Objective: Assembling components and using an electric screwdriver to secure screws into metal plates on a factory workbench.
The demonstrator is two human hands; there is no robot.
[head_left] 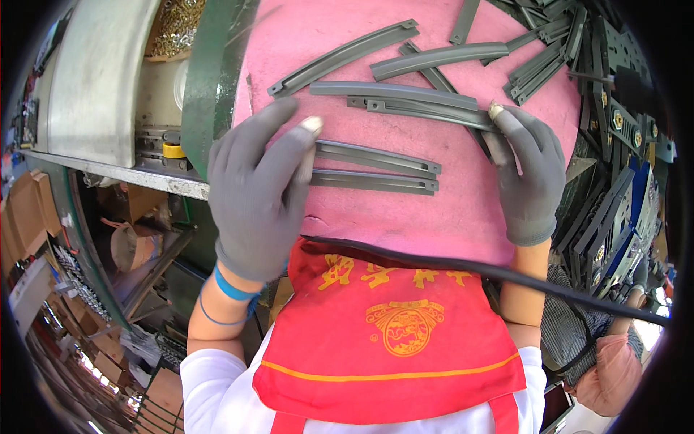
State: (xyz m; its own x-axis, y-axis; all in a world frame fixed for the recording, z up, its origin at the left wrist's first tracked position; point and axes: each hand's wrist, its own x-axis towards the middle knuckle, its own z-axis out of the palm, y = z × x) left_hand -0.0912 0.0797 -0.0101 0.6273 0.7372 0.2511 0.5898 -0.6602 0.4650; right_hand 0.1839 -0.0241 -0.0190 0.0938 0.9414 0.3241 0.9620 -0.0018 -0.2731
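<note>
My left hand (264, 173), in a grey glove with pale fingertips, has its thumb and index finger apart. It is over the left ends of two dark grey curved bars, an upper bar (379, 153) and a lower bar (376, 181), which lie side by side; those ends are hidden. My right hand (526, 163), also gloved, pinches the right end of a dark grey slotted bar (426, 112) with a small hole at its left end. Just beyond that one lies another bar (394, 92), close against it.
More bars lie on the pink work surface (412, 217), including a long bar (343, 58), with a heap (538, 72) at far right. A black cable (463, 267) crosses before my red apron (390, 325). Left are a green edge (210, 79) and small brass parts (176, 27). Another person's arm (614, 362) shows lower right.
</note>
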